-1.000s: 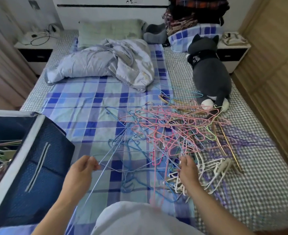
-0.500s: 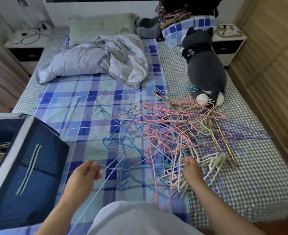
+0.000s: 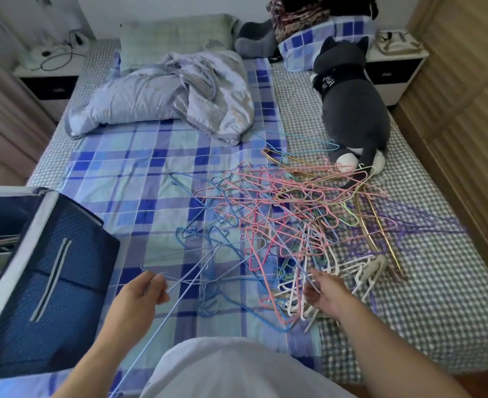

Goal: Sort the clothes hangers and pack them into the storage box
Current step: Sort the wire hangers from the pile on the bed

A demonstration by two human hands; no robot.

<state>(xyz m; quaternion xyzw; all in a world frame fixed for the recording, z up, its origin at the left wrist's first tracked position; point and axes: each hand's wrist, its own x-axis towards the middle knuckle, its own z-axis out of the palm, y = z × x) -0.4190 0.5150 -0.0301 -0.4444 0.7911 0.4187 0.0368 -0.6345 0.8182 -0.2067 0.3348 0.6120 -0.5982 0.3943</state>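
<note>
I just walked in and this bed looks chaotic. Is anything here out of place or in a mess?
Yes. A heap of wire hangers lies tangled across the bed, pink, blue, purple, white and gold mixed and hooked through each other, partly against the plush cat. The quilt is crumpled near the pillow. The left hand grips blue hangers; the right hand reaches into the heap.

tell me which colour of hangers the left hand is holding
The light blue wire hangers. The left hand pinches their thin bars, pulled clear of the pile, while the pink hangers, white hangers and purple hangers lie untouched.
</note>
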